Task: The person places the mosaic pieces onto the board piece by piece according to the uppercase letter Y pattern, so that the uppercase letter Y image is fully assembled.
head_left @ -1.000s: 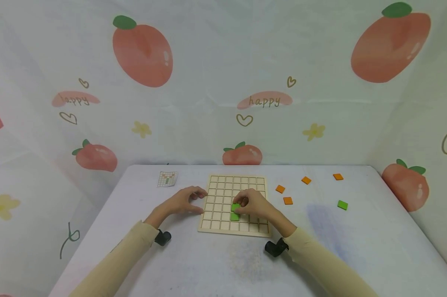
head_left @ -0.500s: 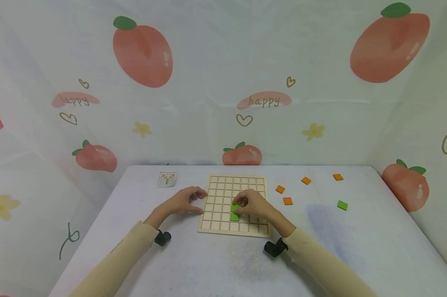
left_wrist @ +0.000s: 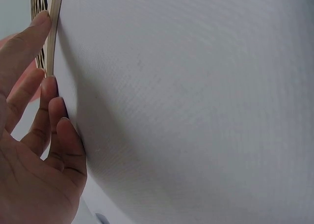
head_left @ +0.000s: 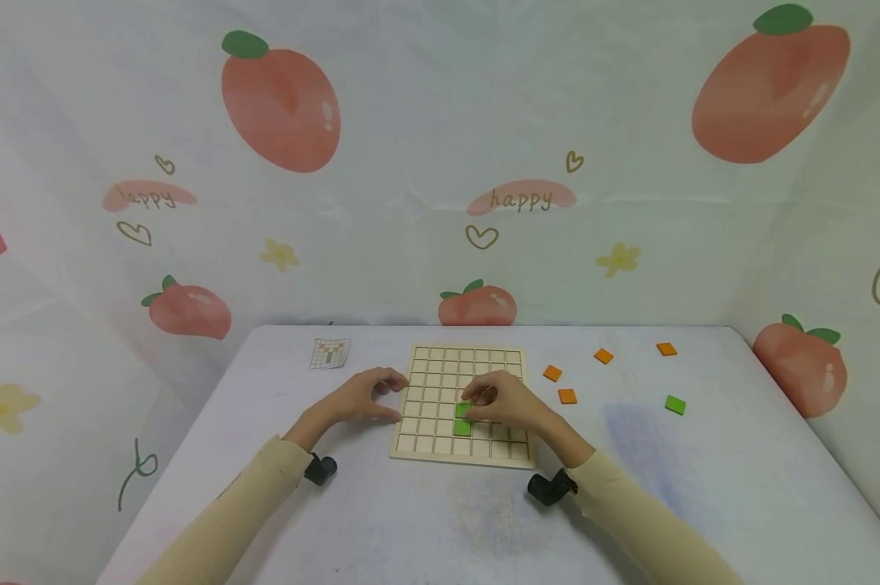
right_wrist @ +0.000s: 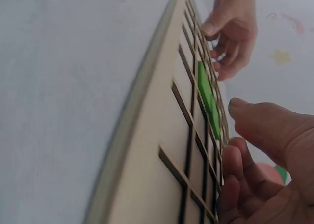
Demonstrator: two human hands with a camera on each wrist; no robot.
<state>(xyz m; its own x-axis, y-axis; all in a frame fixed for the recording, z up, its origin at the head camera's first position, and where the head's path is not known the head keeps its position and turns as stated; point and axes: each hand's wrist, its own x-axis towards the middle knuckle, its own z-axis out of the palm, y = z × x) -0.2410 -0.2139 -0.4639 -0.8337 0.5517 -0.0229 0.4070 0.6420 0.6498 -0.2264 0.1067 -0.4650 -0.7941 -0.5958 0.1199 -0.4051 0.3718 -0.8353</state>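
A pale wooden grid board (head_left: pixel 426 424) lies on the table, with two green square tiles (head_left: pixel 462 426) set one behind the other in its cells. My right hand (head_left: pixel 509 402) hovers over these tiles and partly covers the farther one. In the right wrist view its thumb (right_wrist: pixel 270 123) stands apart from the curled fingers, and nothing shows between them. At the board's left edge, my left hand (head_left: pixel 359 398) spreads its thumb and fingers. The left wrist view has its fingertips (left_wrist: pixel 48 84) resting against the wooden rim.
Several orange tiles (head_left: pixel 567 396) lie scattered on the table (head_left: pixel 410 520) right of the board, along with one loose green tile (head_left: pixel 675 405). A small paper card (head_left: pixel 329 353) with a coloured grid pattern lies at the back left. A printed curtain (head_left: pixel 403 122) hangs behind.
My right hand has shifted slightly to the right and lifted a little off the green tiles. The left hand has stayed at the board's edge.
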